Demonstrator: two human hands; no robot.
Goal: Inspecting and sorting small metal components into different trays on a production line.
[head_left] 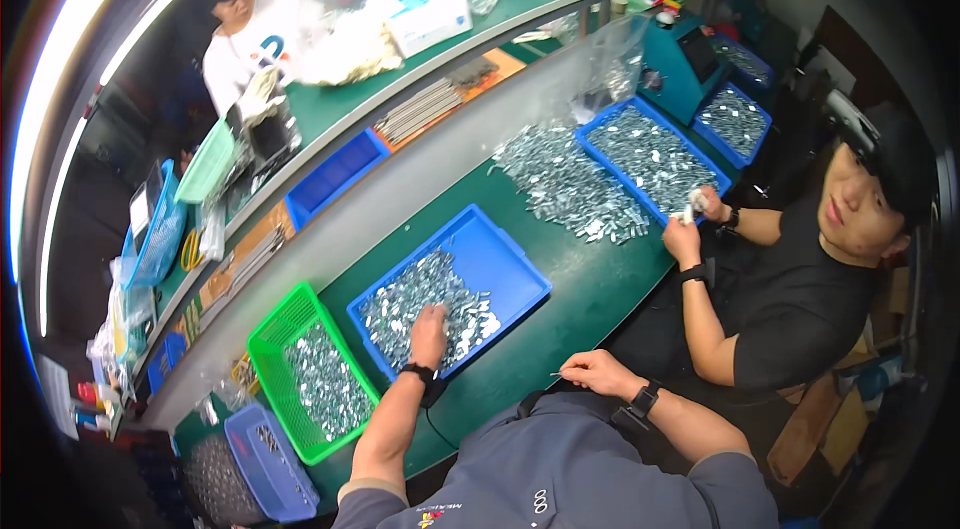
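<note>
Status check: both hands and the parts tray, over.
Left hand reaching into blue tray of small silver parts. Right hand pinching thin pin. Nothing blocking.

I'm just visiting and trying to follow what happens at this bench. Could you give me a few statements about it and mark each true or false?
1. The left hand rests among small silvery metal parts in a blue plastic tray. True.
2. The right hand lies inside the green plastic basket. False: it rests on the green tabletop, pinching something thin.
3. The green basket is empty. False: it holds silvery parts.
4. A neighbouring person's hands work beside another blue tray. True.
</note>
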